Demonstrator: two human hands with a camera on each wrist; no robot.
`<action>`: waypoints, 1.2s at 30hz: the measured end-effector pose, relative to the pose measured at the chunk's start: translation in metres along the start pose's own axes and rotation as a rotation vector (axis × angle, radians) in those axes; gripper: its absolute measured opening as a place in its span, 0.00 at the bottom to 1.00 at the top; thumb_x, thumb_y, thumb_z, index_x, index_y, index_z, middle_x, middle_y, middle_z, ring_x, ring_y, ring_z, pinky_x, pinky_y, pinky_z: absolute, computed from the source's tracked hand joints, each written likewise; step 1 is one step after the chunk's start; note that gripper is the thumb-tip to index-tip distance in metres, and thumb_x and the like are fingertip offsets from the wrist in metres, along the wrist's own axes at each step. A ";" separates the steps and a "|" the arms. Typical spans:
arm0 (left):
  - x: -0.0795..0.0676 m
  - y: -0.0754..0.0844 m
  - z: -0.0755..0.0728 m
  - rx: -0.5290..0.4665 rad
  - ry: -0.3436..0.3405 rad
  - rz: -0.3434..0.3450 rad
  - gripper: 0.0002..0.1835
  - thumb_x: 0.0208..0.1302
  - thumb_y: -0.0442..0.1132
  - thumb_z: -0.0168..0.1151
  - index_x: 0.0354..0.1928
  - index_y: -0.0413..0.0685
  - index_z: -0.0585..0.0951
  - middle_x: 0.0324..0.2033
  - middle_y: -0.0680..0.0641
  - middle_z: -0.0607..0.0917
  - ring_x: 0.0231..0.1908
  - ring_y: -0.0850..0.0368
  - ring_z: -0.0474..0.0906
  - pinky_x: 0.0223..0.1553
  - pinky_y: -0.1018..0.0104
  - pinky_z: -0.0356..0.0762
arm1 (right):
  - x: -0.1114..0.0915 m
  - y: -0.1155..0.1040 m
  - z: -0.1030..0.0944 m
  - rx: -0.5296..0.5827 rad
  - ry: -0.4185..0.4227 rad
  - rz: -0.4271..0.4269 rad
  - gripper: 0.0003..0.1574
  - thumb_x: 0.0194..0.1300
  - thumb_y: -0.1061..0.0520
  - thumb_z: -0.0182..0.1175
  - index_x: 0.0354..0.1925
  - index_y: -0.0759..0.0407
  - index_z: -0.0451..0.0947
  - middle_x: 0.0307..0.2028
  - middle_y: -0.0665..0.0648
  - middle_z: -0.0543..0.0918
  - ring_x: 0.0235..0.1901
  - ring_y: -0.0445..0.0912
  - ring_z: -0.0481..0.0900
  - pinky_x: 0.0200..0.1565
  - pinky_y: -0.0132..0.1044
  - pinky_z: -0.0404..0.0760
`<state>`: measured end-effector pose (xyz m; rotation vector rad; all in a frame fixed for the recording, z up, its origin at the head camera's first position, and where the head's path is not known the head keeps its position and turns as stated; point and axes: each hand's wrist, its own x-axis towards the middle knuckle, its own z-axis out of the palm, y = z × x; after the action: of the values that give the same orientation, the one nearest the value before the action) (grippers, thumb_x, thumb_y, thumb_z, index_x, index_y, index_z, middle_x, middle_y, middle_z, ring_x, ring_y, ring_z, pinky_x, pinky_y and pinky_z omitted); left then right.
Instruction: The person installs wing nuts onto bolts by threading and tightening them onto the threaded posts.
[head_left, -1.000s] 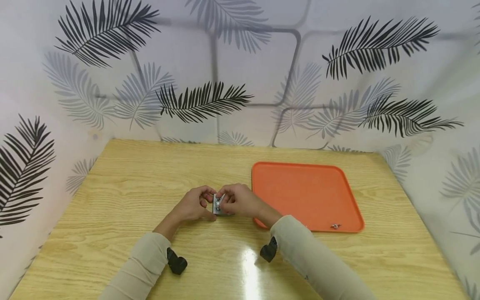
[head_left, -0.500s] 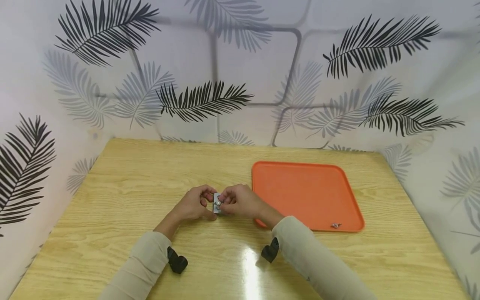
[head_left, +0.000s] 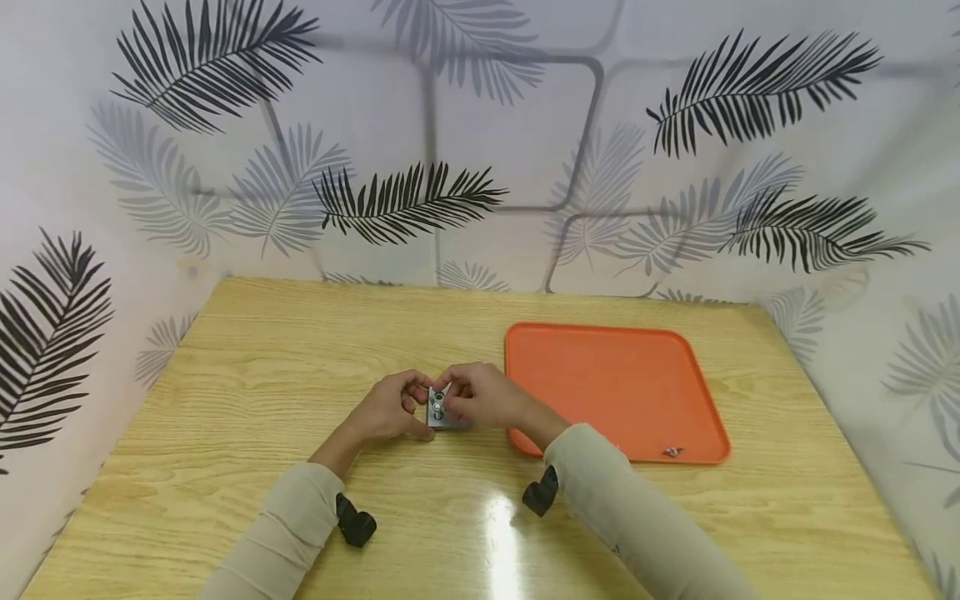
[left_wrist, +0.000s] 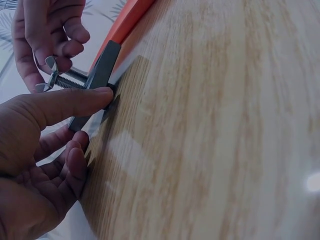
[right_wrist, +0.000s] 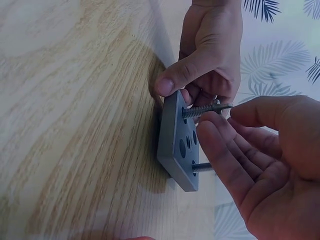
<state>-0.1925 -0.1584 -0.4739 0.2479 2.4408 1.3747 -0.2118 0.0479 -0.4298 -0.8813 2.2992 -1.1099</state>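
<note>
A grey metal plate [right_wrist: 175, 132] with several holes is held low over the table by my left hand [head_left: 388, 408], its thumb and fingers on opposite edges. Two threaded bolts stick out of the plate; the one nearer the left hand, a bolt [right_wrist: 196, 111], carries a wing nut [left_wrist: 50, 75] at its outer end. My right hand [head_left: 486, 396] has its thumb and index finger at the wing nut's wings, pinching it. The second bolt [right_wrist: 202, 167] stands partly behind the right fingers in the right wrist view.
An orange tray [head_left: 600, 383] lies on the wooden table [head_left: 300, 333] to the right of the hands. A small metal piece with wings [head_left: 672, 452] sits in its near right corner. A leaf-patterned covering [head_left: 480, 125] rises behind the table.
The right fingers drew back toward me, then reached forward again round the wing nut, whose wings have turned. The left hand and plate have stayed nearly in place.
</note>
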 end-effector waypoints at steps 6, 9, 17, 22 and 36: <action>-0.001 0.001 -0.001 -0.006 0.002 -0.002 0.33 0.43 0.30 0.80 0.56 0.44 0.78 0.43 0.44 0.79 0.35 0.54 0.69 0.38 0.64 0.70 | 0.000 -0.001 0.001 0.020 -0.039 -0.009 0.20 0.67 0.67 0.56 0.57 0.67 0.76 0.35 0.62 0.86 0.28 0.36 0.80 0.32 0.28 0.80; 0.000 0.000 0.000 -0.001 0.000 0.000 0.33 0.43 0.30 0.80 0.55 0.43 0.77 0.43 0.44 0.79 0.36 0.54 0.69 0.38 0.64 0.71 | -0.001 -0.002 0.002 0.004 -0.034 -0.003 0.19 0.66 0.67 0.57 0.55 0.67 0.77 0.35 0.62 0.86 0.28 0.36 0.80 0.32 0.27 0.81; 0.001 -0.002 0.000 -0.007 0.002 -0.007 0.35 0.44 0.30 0.80 0.57 0.41 0.76 0.42 0.43 0.78 0.35 0.55 0.68 0.37 0.65 0.70 | -0.001 0.000 0.007 0.027 0.056 0.031 0.09 0.65 0.67 0.61 0.43 0.68 0.82 0.31 0.63 0.88 0.25 0.37 0.83 0.30 0.30 0.83; 0.000 0.000 0.000 -0.003 0.007 -0.012 0.34 0.43 0.30 0.80 0.56 0.41 0.77 0.42 0.44 0.78 0.35 0.55 0.69 0.37 0.65 0.70 | -0.004 -0.002 0.002 0.037 0.114 0.079 0.13 0.65 0.65 0.60 0.48 0.68 0.80 0.30 0.62 0.89 0.25 0.42 0.85 0.29 0.32 0.83; 0.000 0.001 0.001 0.000 0.009 -0.020 0.34 0.43 0.31 0.80 0.55 0.41 0.77 0.42 0.44 0.78 0.36 0.55 0.69 0.38 0.66 0.71 | -0.002 -0.005 -0.001 -0.029 0.102 0.011 0.13 0.68 0.66 0.58 0.49 0.68 0.81 0.35 0.62 0.87 0.29 0.41 0.85 0.34 0.30 0.83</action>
<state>-0.1920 -0.1569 -0.4734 0.2167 2.4439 1.3707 -0.2096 0.0477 -0.4252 -0.8401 2.4048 -1.1445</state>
